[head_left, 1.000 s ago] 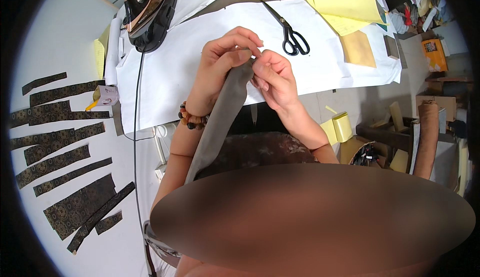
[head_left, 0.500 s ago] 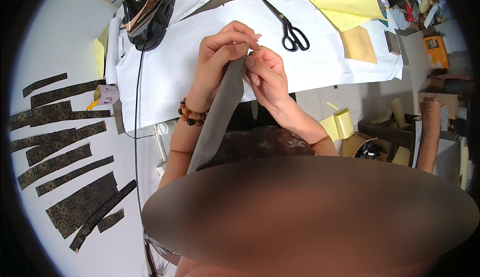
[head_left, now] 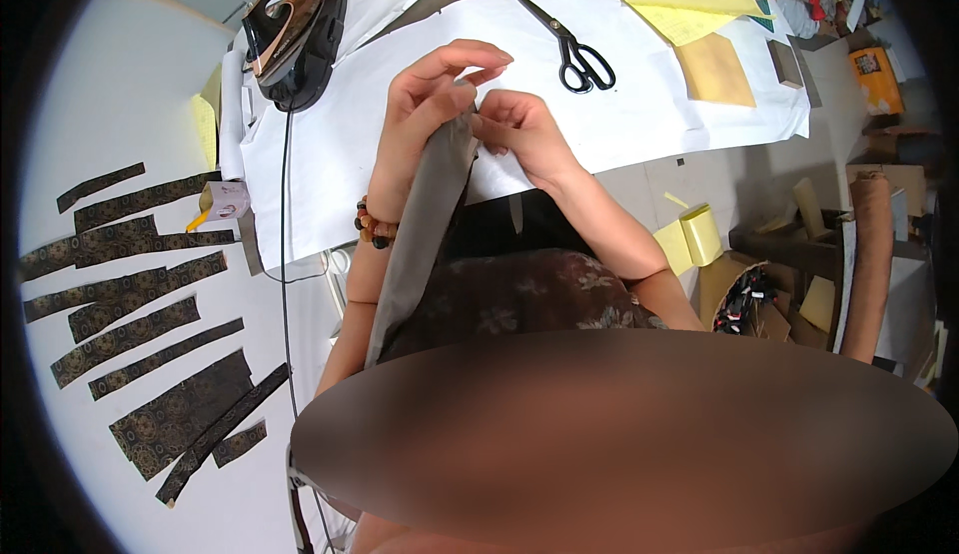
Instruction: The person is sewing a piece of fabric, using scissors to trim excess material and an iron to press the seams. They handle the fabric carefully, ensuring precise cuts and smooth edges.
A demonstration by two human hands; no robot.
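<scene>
My left hand [head_left: 420,114] pinches the upper end of the grey cloth strip [head_left: 415,234] between thumb and fingers, the index finger stretched past it; my right hand [head_left: 521,132], fingers curled in, grips the same end from the other side. From there the strip slants down beside my left forearm toward my body. To handle this end well, I'd judge, both pinches should be light and close together, so the edge lies even without puckering. The length below should hang untwisted, or its weight could drag the edge askew. The black scissors [head_left: 567,52] lie apart on the white sheet [head_left: 340,154], handles toward me.
</scene>
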